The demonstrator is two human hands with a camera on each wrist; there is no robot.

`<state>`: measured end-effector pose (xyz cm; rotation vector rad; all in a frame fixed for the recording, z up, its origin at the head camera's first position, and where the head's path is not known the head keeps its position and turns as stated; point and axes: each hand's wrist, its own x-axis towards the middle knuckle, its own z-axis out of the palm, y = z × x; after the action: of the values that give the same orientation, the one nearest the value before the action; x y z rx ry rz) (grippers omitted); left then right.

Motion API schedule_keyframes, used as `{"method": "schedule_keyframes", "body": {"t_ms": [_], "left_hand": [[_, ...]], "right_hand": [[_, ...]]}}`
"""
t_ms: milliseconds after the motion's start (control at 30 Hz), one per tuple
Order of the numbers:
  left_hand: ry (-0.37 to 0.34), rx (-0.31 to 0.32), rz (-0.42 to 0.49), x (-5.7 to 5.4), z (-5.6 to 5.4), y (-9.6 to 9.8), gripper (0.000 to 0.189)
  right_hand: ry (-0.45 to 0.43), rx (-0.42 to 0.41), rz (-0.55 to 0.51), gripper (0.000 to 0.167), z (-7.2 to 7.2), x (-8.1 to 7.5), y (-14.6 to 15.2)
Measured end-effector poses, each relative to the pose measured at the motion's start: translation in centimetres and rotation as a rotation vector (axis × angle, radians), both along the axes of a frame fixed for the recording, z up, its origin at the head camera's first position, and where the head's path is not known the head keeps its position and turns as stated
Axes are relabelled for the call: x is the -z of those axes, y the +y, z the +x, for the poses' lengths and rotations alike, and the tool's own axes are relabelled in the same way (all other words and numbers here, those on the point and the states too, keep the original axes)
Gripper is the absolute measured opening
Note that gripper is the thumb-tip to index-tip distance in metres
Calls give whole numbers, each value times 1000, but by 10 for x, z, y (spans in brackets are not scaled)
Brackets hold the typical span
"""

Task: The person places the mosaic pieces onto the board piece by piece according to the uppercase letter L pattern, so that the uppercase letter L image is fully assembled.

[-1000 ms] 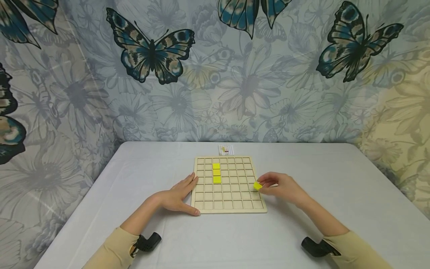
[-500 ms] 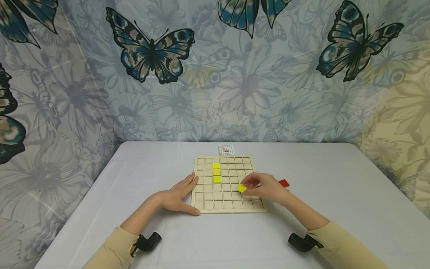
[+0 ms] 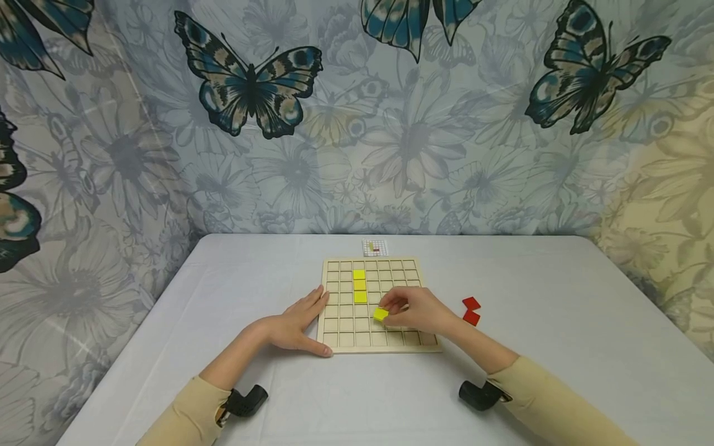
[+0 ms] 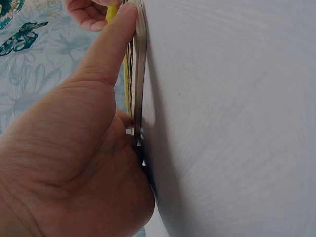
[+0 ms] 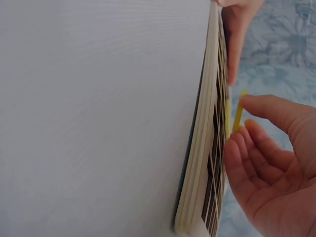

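A pale wooden grid board (image 3: 346,339) lies on the table, with a column of yellow square tiles (image 3: 359,285) set in its upper left part. My left hand (image 3: 291,323) rests along the board's left edge, fingers straight and thumb at the near left corner. Over the middle of the board, my right hand (image 3: 415,310) pinches a single yellow tile (image 3: 380,314) between thumb and fingers. In the right wrist view that pinched tile (image 5: 239,112) stands edge-on, just above the grid.
Two red tiles (image 3: 471,303) lie on the white table (image 3: 530,297) right of the board, behind my right wrist. A small printed grid card (image 3: 375,248) lies beyond the board's far edge. Butterfly-patterned cloth (image 3: 301,167) hangs behind the table.
My right hand has moved left from the board's right edge to its middle, carrying the yellow tile. The red tiles have come into sight behind it. My left hand has stayed put.
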<state>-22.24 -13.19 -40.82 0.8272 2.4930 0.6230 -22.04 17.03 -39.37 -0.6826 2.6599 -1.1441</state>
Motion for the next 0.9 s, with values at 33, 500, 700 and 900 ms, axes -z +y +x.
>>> {"method": "schedule_keyframes", "body": {"t_ms": [33, 500, 700, 900], "left_hand": [[-1, 0, 2, 0, 0, 0, 115], [-10, -8, 6, 0, 0, 0, 115], [-17, -19, 7, 0, 0, 1, 114], [-11, -15, 7, 0, 1, 0, 114]], "right_hand": [[0, -3, 0, 21, -1, 0, -2], [33, -47, 15, 19, -13, 4, -24], [90, -89, 14, 15, -15, 4, -29], [135, -110, 16, 12, -16, 5, -32]]}}
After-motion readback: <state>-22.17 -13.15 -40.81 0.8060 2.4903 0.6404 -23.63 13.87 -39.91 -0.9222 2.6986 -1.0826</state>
